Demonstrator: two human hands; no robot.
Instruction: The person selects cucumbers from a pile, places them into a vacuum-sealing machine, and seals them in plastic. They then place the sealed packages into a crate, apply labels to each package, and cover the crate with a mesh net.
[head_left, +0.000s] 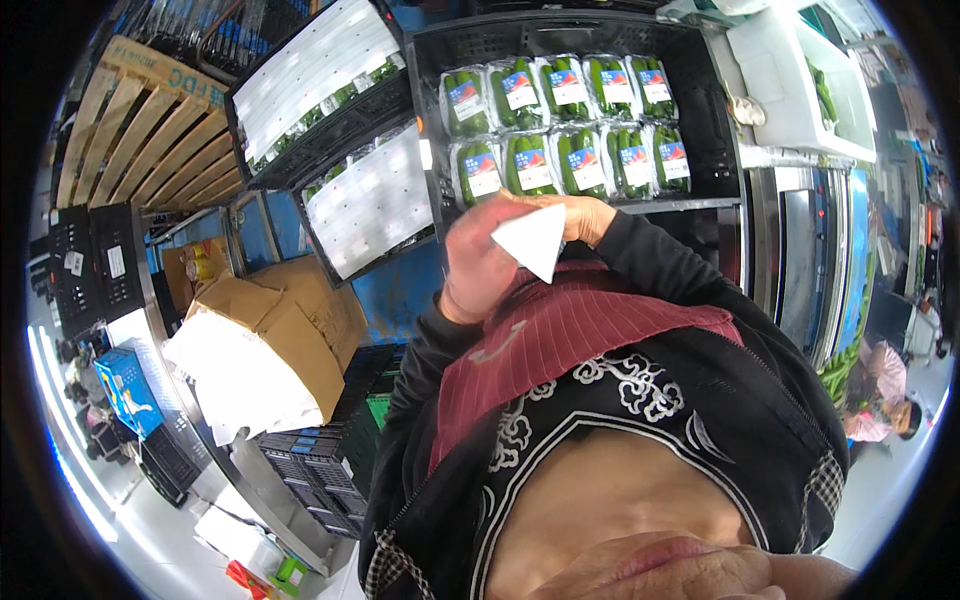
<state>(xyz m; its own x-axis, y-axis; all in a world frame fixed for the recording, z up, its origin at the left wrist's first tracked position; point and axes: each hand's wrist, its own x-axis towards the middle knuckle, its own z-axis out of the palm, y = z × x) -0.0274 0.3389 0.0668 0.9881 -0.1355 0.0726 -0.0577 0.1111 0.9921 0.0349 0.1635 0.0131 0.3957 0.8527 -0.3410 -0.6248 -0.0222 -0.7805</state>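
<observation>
A white triangular piece, probably paper, shows between my hands, in front of my chest. My right hand is behind its right corner, fingers bent around it. Blurred by movement, my left hand is at its left side; whether it grips the piece cannot be seen. Just beyond both hands lies a black plastic crate. Inside are two rows of film-wrapped packs of small cucumbers, each with a blue, red and white label. The near row is close to my fingertips.
Two black crates with white perforated sheets stand on the left. Further left are a wooden pallet and an open cardboard box. A white foam box holding cucumbers is at right. Another person is at the far right.
</observation>
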